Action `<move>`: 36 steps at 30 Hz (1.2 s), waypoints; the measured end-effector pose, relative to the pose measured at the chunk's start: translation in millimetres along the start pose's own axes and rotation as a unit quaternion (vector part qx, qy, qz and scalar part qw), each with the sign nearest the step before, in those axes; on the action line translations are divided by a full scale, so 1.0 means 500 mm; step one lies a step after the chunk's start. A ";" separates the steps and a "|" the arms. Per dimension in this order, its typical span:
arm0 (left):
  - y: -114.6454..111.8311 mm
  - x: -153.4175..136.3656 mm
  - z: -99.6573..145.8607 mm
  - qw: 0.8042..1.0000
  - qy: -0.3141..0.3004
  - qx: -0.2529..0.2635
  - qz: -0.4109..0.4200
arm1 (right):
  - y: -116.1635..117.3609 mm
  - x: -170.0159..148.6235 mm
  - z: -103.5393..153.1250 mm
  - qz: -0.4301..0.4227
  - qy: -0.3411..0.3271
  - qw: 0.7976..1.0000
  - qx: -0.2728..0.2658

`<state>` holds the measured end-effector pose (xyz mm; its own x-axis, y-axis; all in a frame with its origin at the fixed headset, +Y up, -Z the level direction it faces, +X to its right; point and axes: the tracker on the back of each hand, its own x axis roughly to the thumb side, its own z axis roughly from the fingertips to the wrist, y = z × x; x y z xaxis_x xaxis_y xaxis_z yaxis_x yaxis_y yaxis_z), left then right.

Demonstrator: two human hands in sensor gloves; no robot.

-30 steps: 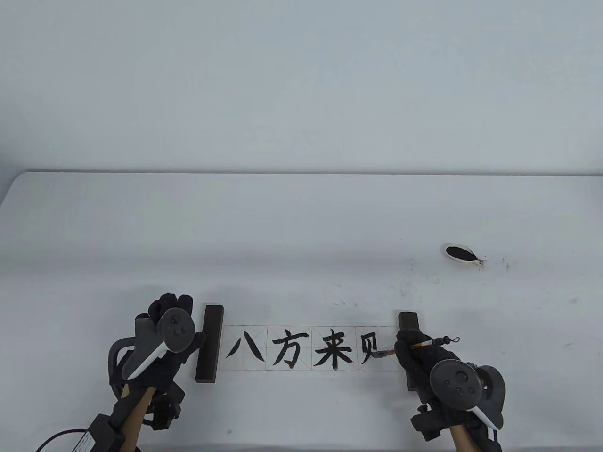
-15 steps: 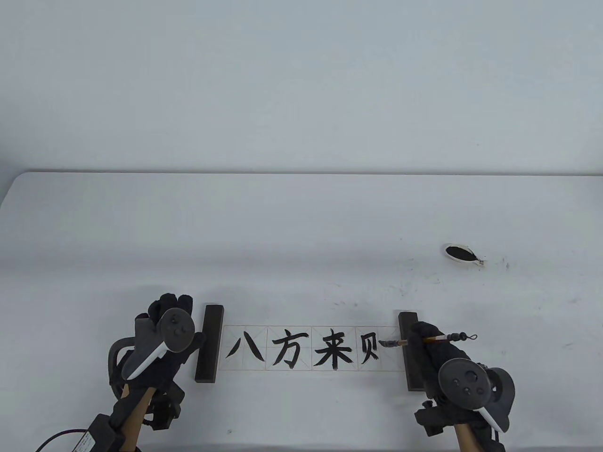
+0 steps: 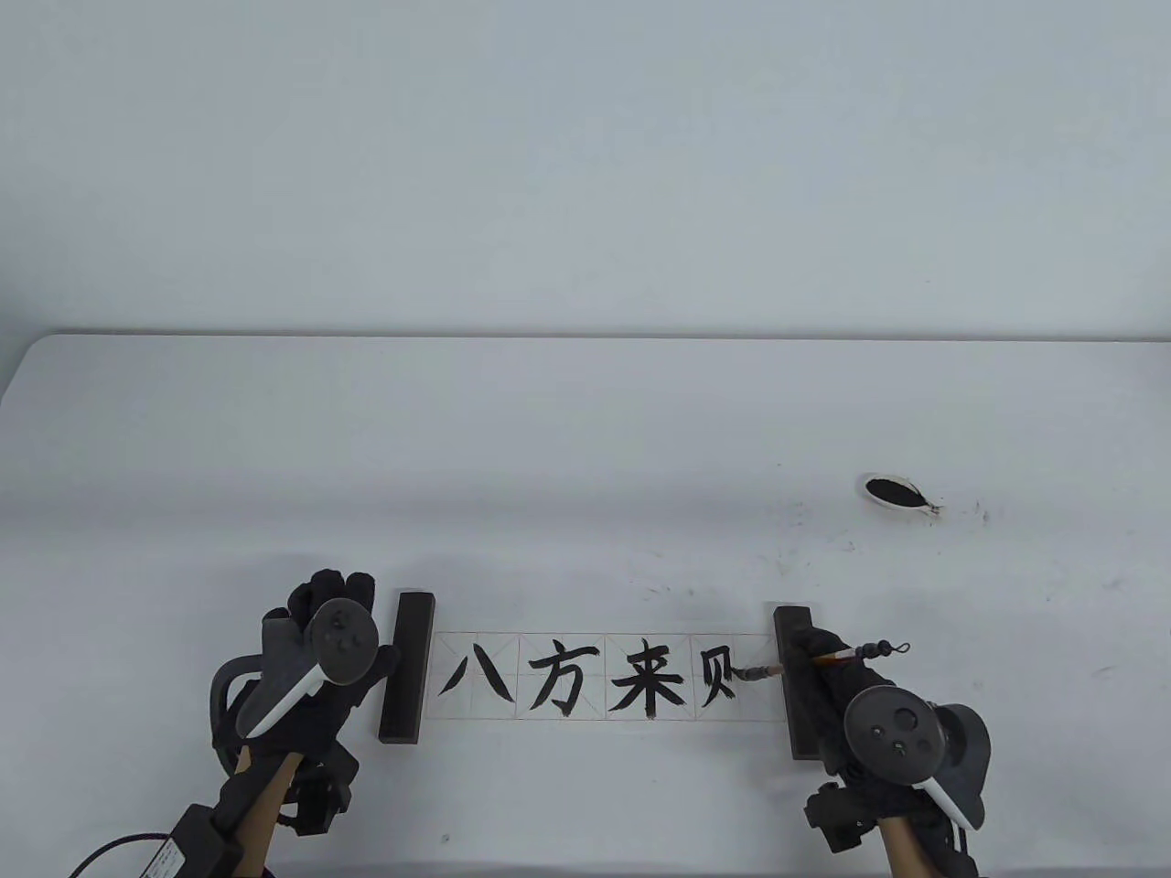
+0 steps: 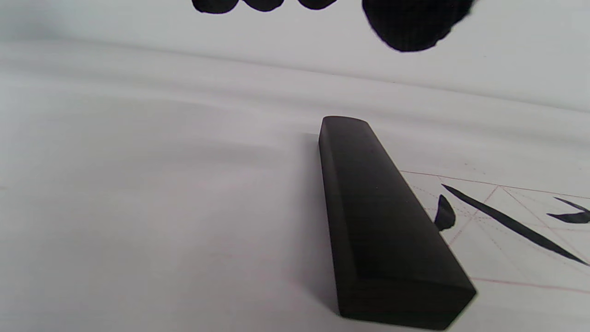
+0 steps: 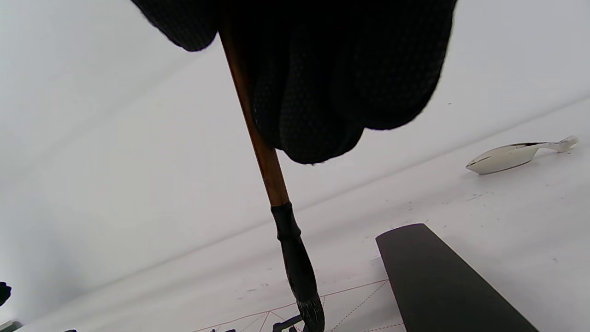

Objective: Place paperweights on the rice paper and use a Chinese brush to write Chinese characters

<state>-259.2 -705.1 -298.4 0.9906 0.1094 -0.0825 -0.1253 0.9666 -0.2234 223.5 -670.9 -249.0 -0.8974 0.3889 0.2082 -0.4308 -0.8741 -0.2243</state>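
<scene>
White table point(image 3: 585, 412), rice paper point(image 3: 599, 709), two dark paperweights point(image 3: 405, 665), ink dish point(image 3: 901, 495)

The right hand point(image 3: 828, 681) draws back rightward from the fourth character point(image 3: 716, 678), and the brush point(image 3: 805, 660) tip now sits just beside its right edge.

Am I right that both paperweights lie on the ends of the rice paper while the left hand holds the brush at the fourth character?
Not quite: the right hand holds the brush, as the table view shows; the left hand rests beside the left paperweight. Both paperweights, including the right paperweight, do lie on the rice paper ends.
</scene>
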 end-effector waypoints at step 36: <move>-0.002 0.000 -0.001 1.000 0.001 -0.005 -0.001 | 0.014 0.006 0.003 0.049 0.015 0.998 -0.041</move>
<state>-259.0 -705.9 -298.8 0.9908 0.1067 -0.0835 -0.1236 0.9644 -0.2338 218.0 -676.2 -248.4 -0.9377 0.3124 0.1523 -0.3459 -0.8821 -0.3198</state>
